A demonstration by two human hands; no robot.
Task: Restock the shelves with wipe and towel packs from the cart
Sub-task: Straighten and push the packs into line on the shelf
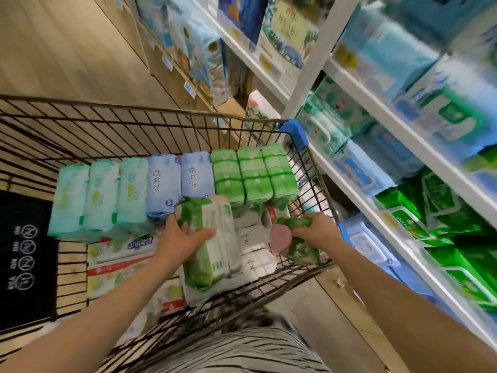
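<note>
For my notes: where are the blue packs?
Head view: blue packs stand in the cart, centre of the far row, between teal packs and green packs.

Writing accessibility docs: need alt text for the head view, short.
A person's left hand grips a large green-and-white pack and the right hand grips a smaller green pack, both inside a wire cart lined with upright pale green, blue and bright green packs. White shelves stocked with similar packs stand to the right.

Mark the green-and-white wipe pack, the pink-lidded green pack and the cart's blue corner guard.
green-and-white wipe pack (221, 232): head view, white face.
pink-lidded green pack (301, 253): head view, green wrapper.
blue cart corner guard (293, 130): head view, top.
</note>
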